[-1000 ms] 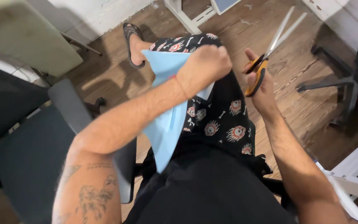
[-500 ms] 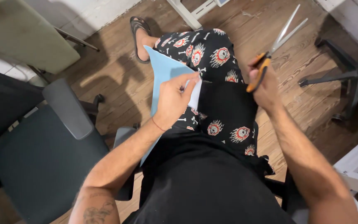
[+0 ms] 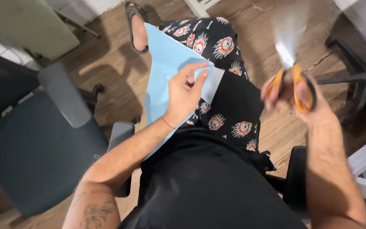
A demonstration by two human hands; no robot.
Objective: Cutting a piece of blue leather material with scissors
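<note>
1. A seated person's left hand (image 3: 185,95) pinches a light blue sheet of paper (image 3: 164,72) near its right edge, thumb and fingertips pressed together on a folded-over corner; the sheet lies draped over the left thigh of the patterned black shorts (image 3: 225,85) and hangs off towards the wooden floor (image 3: 115,80).

2. The right hand (image 3: 295,99) is closed around the orange handles of a pair of scissors (image 3: 291,72), held up in the air well apart from the paper. The blades are blurred with motion, so whether they stand spread or together cannot be told.

3. Risk, as a judgement: the paper rests on a soft, sloping lap with no firm backing. With only one corner pinched, the loose lower part could slide off the knee or buckle, and any cut could wander or tear.

4. Risk: the blades point up and swing quickly near the person's own leg and forearm. A hurried move towards the sheet could nick the shorts, the thigh under the paper or the left hand's fingers, which sit right at the edge.

5. Risk: the grey office chair (image 3: 43,144) just beside the left arm could catch the elbow and jolt the grip.
</note>
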